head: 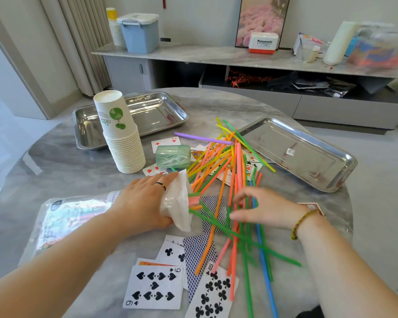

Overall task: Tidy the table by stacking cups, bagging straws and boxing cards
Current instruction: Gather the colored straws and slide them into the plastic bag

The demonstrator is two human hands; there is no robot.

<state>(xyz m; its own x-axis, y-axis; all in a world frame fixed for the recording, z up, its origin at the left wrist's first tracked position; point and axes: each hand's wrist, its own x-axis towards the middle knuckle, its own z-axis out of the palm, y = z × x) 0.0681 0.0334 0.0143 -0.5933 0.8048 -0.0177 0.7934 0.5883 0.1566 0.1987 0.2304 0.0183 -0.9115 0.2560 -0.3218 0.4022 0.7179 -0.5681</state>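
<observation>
I have my left hand [145,198] gripping the mouth of the plastic bag [177,203], bunching it up off the desk [67,161] so the opening faces right, toward the pile. The rest of the bag lies flat under my left forearm, which pins it. A few pink, orange and green straw ends already poke into the opening.

My right hand [267,207] sits over the near part of the loose straws [216,166], fingers curved and thumb spread, with several straws running between them. I cannot tell whether it has closed on any yet. The hand lies just beside the bag mouth, so I judge the gathered straws need only a short slide left.

The straws fan out from between my hands toward the far steel tray [308,152], lying across scattered cards [156,285], some face up, some face down. I would expect cards to drag along with the straws.

The cups [122,138] already stand in one upturned stack, beyond my left hand, against a second tray [156,111].
</observation>
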